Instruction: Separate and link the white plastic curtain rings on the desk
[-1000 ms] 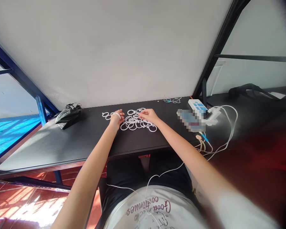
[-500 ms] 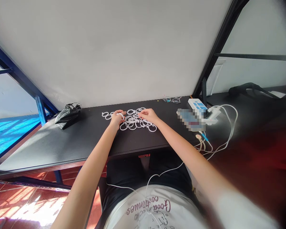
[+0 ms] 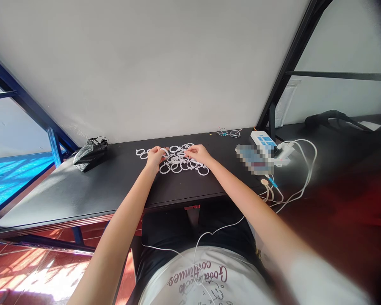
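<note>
Several white curtain rings (image 3: 176,168), round with small eyelets, lie in a loose, overlapping pile on the black table. My left hand (image 3: 154,157) is at the pile's left side, its thumb and fingers closed on a white ring that stands up between them. At the pile's upper right, my right hand (image 3: 197,153) pinches with its fingertips at a ring; the fingers partly cover it. A few more rings (image 3: 140,152) lie just beyond my left hand, partly hidden by it.
A crumpled black plastic bag (image 3: 91,153) rests at the table's left. Eyeglasses (image 3: 229,133) lie near the wall. On the right are a blurred-out phone (image 3: 254,160), a white power strip (image 3: 263,139) and tangled white cables (image 3: 308,169). A cable also crosses my lap.
My left hand has turned slightly, and the ring in it has tilted and shifted a little to the right. My right hand stays in place.
</note>
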### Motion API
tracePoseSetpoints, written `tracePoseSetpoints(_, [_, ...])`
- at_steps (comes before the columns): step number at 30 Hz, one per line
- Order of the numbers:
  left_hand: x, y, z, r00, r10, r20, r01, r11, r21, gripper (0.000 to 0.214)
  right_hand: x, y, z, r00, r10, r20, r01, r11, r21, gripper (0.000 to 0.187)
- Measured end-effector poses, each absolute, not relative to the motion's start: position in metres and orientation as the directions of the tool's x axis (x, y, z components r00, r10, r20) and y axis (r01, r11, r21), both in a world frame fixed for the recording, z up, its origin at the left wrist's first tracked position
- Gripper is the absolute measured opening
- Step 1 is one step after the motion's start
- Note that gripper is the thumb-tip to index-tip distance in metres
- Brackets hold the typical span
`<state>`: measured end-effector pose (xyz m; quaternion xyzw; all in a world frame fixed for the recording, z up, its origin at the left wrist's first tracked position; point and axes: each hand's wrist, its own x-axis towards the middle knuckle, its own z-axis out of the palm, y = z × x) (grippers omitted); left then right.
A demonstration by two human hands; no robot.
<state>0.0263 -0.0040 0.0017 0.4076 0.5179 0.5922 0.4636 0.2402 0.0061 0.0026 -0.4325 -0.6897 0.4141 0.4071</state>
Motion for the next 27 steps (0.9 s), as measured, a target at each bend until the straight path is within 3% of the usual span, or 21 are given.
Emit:
tracePoseSetpoints(18, [0.0273, -0.0012, -0.0005, -0.311, 0.948, 0.064, -0.151, -0.116, 0.982, 0.022, 0.2414, 0.0085, -0.0003, -0.307, 0.929, 0.207, 0.26, 0.291, -0.921, 0.026])
tracePoseSetpoints(27, [0.0284, -0.0052, 0.0048, -0.35, 0.936, 0.021, -0.117, -0.066, 0.991, 0.018, 0.2418, 0.0091, -0.0013, -0.311, 0.927, 0.21, 0.257, 0.294, -0.921, 0.026])
